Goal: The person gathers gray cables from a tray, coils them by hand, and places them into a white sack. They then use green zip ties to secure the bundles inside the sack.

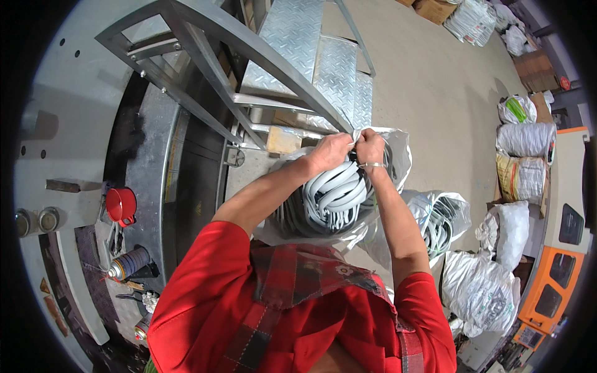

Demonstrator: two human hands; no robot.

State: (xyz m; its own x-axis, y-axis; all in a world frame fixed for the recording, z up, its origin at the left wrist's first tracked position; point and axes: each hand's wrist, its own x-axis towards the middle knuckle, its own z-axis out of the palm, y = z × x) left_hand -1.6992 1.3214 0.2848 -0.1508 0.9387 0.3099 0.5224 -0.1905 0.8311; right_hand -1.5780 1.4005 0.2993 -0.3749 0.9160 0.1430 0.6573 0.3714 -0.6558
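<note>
A bundle of grey flexible tubes or cables lies coiled in a large clear plastic bag in front of me. At the bundle's far end, my left hand and my right hand are close together with fingers pinched. Between them a thin white strip shows, and both hands grip it. The fingertips partly cover the strip, so how it runs around the tubes is hidden. A pale band circles my right wrist.
Metal steps with a handrail rise just beyond the bag. A second bag of coils stands to the right. White sacks line the right side. At left, a red mug and a spray can sit on machinery.
</note>
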